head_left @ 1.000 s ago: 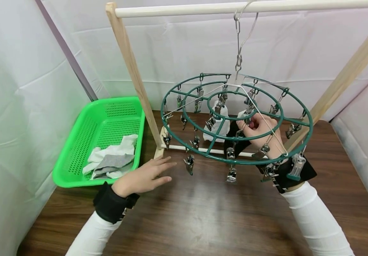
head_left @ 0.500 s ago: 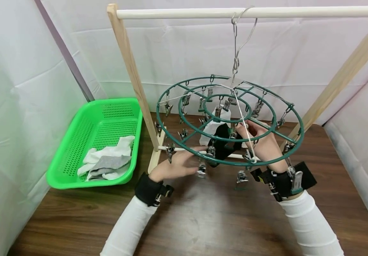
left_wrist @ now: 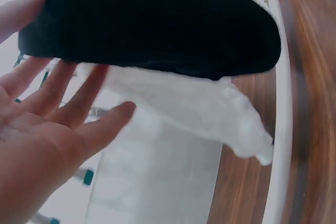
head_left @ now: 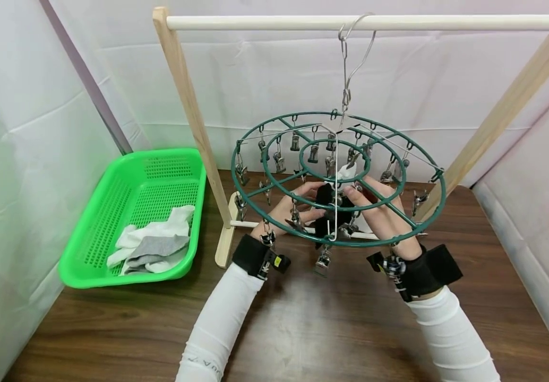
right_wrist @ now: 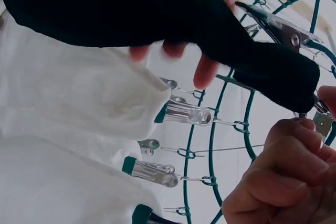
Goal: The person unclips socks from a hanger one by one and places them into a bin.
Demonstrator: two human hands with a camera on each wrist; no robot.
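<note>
A round green clip hanger [head_left: 434, 204] hangs by a hook from a wooden rod [head_left: 446, 22]. Under its middle both hands meet at a black sock [head_left: 324, 204]. My left hand [head_left: 310, 204] lies with straight fingers [left_wrist: 63, 93] against the black sock [left_wrist: 147, 19], thumb on its other side. My right hand [head_left: 356, 199] has curled fingers [right_wrist: 283, 150] that pinch the end of the black sock [right_wrist: 283, 72] at a metal clip [right_wrist: 275, 24]. A white sock [head_left: 347, 172] hangs clipped just behind, and shows as the white sock [left_wrist: 194, 108] in the left wrist view.
A green basket [head_left: 126, 279] with white and grey socks [head_left: 155, 246] stands at the left on the brown table [head_left: 303, 329]. Slanted wooden posts [head_left: 183, 90] of the rack stand on both sides. White sheets wall the space around.
My left hand has moved from the table near the basket to under the hanger and onto the black sock. The hanger has swung and turned. My right hand stays at the clip.
</note>
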